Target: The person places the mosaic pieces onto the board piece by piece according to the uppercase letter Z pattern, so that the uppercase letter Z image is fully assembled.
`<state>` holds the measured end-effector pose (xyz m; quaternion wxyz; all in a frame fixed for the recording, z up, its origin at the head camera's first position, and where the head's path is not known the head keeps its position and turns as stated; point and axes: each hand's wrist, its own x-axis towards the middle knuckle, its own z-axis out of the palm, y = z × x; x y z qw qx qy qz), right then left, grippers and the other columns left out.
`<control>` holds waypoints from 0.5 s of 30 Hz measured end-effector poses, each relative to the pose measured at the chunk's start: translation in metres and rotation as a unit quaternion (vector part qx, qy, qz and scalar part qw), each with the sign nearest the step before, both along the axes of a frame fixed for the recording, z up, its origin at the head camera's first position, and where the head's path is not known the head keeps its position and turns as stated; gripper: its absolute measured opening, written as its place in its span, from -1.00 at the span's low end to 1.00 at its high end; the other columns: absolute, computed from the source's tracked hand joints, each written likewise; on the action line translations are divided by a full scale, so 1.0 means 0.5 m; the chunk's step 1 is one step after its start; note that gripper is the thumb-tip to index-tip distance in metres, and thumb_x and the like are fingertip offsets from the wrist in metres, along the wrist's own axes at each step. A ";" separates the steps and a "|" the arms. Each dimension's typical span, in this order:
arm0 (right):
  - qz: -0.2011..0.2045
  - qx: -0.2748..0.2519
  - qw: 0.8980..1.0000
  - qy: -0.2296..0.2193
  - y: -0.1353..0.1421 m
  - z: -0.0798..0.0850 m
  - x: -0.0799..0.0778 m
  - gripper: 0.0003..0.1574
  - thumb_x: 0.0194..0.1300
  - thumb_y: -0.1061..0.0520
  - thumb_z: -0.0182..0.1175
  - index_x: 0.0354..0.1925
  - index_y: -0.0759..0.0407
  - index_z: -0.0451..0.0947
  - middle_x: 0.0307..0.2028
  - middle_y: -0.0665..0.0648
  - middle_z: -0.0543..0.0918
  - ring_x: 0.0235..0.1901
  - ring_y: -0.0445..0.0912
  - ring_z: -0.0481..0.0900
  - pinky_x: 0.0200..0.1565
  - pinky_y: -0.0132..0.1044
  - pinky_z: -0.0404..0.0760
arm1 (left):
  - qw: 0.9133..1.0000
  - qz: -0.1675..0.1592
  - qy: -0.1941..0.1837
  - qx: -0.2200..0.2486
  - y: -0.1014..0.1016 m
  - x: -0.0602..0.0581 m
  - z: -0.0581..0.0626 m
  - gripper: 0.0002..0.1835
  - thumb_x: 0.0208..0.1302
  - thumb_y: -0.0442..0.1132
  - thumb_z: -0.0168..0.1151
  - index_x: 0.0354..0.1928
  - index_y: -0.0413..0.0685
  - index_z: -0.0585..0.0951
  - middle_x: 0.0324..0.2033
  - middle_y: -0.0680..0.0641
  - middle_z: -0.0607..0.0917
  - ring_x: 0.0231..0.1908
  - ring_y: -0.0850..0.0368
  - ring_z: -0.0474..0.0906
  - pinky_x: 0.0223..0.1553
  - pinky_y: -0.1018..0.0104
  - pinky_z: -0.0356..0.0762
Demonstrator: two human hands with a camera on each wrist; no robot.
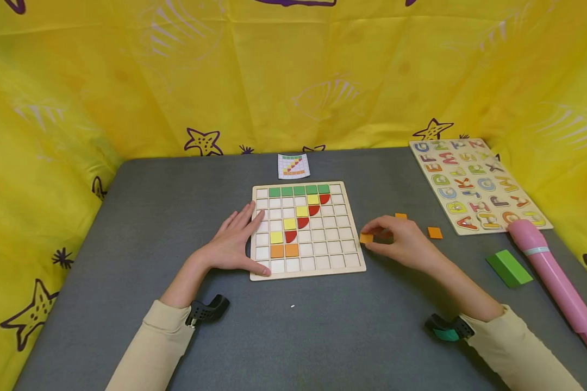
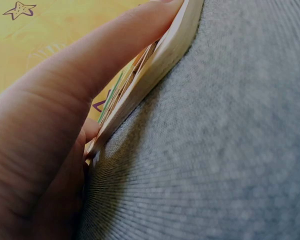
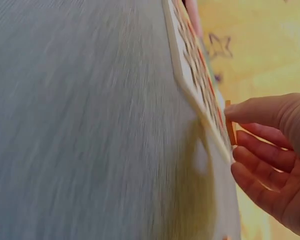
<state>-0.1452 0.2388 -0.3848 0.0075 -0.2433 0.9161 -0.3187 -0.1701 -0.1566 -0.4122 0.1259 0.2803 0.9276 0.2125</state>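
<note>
A wooden grid board (image 1: 328,263) lies on the dark table, with green, yellow and orange square tiles and red quarter-round tiles in some of its cells. My left hand (image 1: 232,241) rests on the board's left edge, fingers spread and thumb on the near-left corner. Just off the board's right edge, my right hand (image 1: 403,241) pinches an orange square tile (image 1: 366,238) between thumb and fingers; the right wrist view shows this tile (image 3: 230,125) edge-on. Two more orange tiles lie by that hand, one partly hidden behind it (image 1: 400,216) and one farther right (image 1: 435,233).
Behind the board lies a small pattern card (image 1: 293,166). To the right are a wooden alphabet puzzle (image 1: 462,187), a green block (image 1: 510,268) and a pink cylindrical object (image 1: 557,277). A yellow cloth (image 1: 274,70) hangs behind the table.
</note>
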 end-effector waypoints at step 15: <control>0.135 0.003 0.991 0.005 -0.175 -0.002 -0.022 -0.79 0.11 0.16 0.46 -0.25 0.08 0.66 -0.31 -0.08 0.65 -0.26 -0.14 0.54 -0.14 -0.27 0.53 | 1.000 -0.002 -0.007 -0.001 0.001 0.000 0.004 0.44 -0.23 0.47 0.41 0.55 -0.12 -0.12 0.52 -0.17 -0.33 0.50 -0.05 -0.41 0.41 -0.09 -0.39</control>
